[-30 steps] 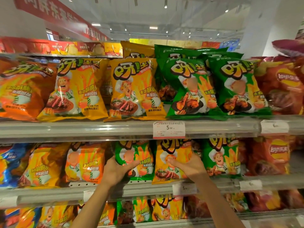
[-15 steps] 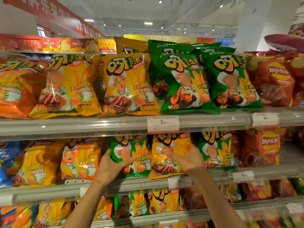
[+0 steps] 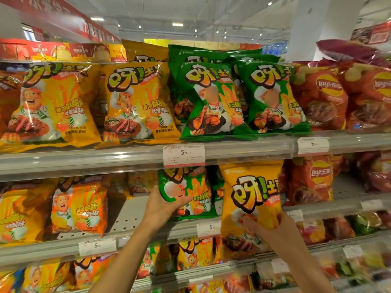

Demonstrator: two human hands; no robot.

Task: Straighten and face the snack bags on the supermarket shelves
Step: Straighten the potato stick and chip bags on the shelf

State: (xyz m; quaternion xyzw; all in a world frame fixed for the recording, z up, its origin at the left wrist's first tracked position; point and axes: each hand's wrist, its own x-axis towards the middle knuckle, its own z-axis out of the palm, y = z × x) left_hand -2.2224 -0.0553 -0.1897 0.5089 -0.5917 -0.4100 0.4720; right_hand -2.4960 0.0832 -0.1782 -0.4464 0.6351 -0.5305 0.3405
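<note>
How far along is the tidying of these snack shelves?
Done: the top shelf's yellow bags and green bags stand upright, labels forward. In hand: the left hand grips a green bag on the middle shelf; the right hand holds a yellow bag in front of it. Left: the bare gap there and its leaning orange bags.
</note>
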